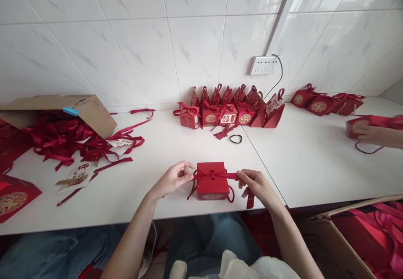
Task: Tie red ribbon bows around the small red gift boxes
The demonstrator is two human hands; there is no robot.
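Note:
A red gift box with a gold emblem on its front and cord loops at its sides stands on the white table before me. A red ribbon crosses its top and is knotted at the middle. On the left of the box, my left hand pinches one ribbon end between thumb and finger. My right hand grips the other end at the right, with the ribbon's tail hanging below the fingers. The ribbon looks stretched straight between both hands.
Red boxes stand in rows by the tiled wall, near a black hair tie. At left, a cardboard box spills red ribbons. Another person's hand holds a box at right. An open carton sits low right.

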